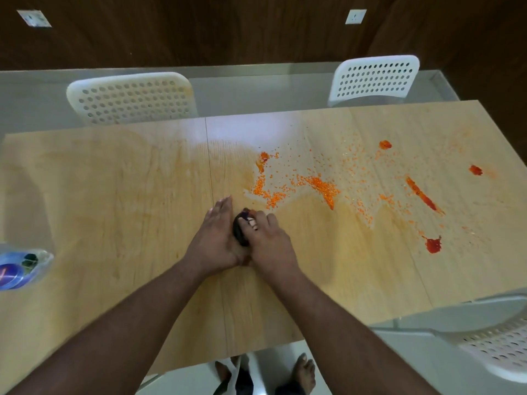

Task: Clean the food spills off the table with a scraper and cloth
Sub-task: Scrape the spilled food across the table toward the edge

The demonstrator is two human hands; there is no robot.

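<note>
On the light wooden table (114, 195) my two hands meet near the middle. My right hand (271, 240) grips a small dark object (239, 228), with fingers curled over it; whether it is the scraper or the cloth I cannot tell. My left hand (214, 238) lies beside it with straight fingers, its edge against the table and the object. Just beyond my fingertips orange lentil-like grains (322, 186) are scattered. Red sauce blots (433, 245) and a red streak (422, 195) lie further right.
A clear plastic bag with blue items (20, 269) sits at the table's left edge. Two white perforated chairs (131, 98) (373, 78) stand at the far side, another (496, 349) at the near right. The table's left half shows faint orange smears. Bare feet (305, 372) show below the near edge.
</note>
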